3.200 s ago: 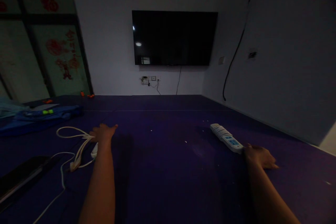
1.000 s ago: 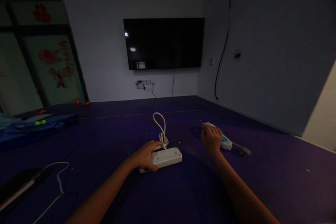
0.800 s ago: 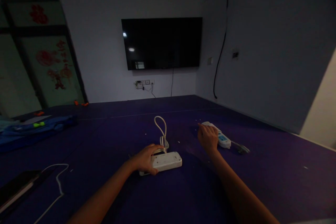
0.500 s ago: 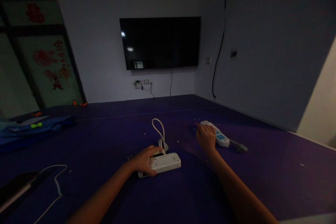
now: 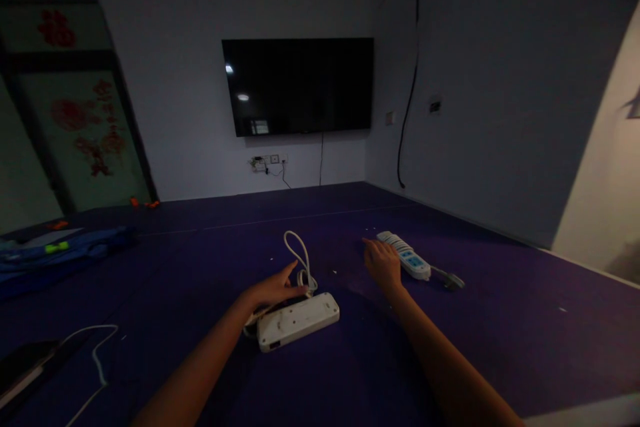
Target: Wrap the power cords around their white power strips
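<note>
A white power strip (image 5: 300,320) lies with its plain side up on the purple surface. Its white cable (image 5: 306,263) rises in a loop behind it. Just behind the strip, my left hand (image 5: 273,290) has its thumb and forefinger spread at the base of this loop; whether they touch the cable I cannot tell. My right hand (image 5: 383,263) lies low on the surface with its fingers stretched forward. It is close to the left side of a second power strip (image 5: 413,261), which has blue sockets, a cable wound round its far end and a grey plug (image 5: 453,280).
At the left front are a dark flat device (image 5: 25,363) and a thin white cord (image 5: 97,353). Blue cloth (image 5: 95,243) with a bright green item (image 5: 57,247) lies farther back. Small white scraps dot the purple surface (image 5: 200,267). A television (image 5: 300,87) hangs on the far wall.
My left hand has let go of the white power strip and moved behind it to the cable loop. The strip's near-left end now shows. My right hand stays beside the second strip.
</note>
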`<state>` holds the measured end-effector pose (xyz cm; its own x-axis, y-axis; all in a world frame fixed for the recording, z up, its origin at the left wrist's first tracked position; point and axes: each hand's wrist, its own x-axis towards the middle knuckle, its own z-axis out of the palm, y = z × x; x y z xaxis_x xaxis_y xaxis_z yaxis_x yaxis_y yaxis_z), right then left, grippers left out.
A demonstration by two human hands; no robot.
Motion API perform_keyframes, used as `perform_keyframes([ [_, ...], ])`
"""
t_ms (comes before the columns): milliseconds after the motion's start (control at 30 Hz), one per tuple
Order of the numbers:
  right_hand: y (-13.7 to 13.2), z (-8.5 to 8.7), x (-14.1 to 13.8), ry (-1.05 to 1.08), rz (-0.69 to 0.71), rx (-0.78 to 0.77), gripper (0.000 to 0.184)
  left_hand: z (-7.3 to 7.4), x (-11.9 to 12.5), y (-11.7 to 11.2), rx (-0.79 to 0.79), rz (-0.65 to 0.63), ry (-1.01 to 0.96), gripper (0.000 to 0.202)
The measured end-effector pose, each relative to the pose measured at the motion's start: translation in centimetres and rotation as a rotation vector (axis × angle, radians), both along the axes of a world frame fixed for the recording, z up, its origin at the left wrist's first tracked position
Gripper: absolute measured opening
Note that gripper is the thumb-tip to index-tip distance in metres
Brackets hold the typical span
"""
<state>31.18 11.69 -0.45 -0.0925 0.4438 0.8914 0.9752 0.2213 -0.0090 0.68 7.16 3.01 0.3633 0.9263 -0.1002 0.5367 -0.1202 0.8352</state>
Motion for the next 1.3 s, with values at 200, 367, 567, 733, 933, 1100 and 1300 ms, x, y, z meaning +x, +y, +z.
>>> perform_keyframes([
  [200,0.0,-0.1,0.0,0.010,0.024,-0.048,0.028,-0.9,2.8,3.2,0.038,0.281,-0.151,0.067],
  [367,-0.1,0.2,-0.3,0.057,0.054,-0.108,0.030,-1.8,4.4,4.4,0.018,0.374,-0.265,0.063],
  [567,-0.5,1.1,-2.3,0.169,0.152,-0.304,0.034,-0.5,3.2,4.6,-0.080,0.348,-0.487,0.064],
  [733,-0.2,3.1,-6.4,0.499,0.445,-0.655,0.034,2.9,0.7,3.9,-0.146,0.251,-0.677,0.060],
  [933,0.6,7.9,-12.8,0.678,0.743,-1.035,0.032,5.9,-2.3,2.8,-0.127,0.175,-0.839,0.048],
  [1100,-0.5,11.4,-15.6,0.780,1.059,-1.265,0.020,6.7,-3.9,2.4,-0.062,0.191,-0.877,0.037],
  [1300,-1.6,12.1,-16.9,0.904,1.076,-1.249,0.023,7.5,-4.4,1.9,-0.008,0.189,-0.848,0.036],
])
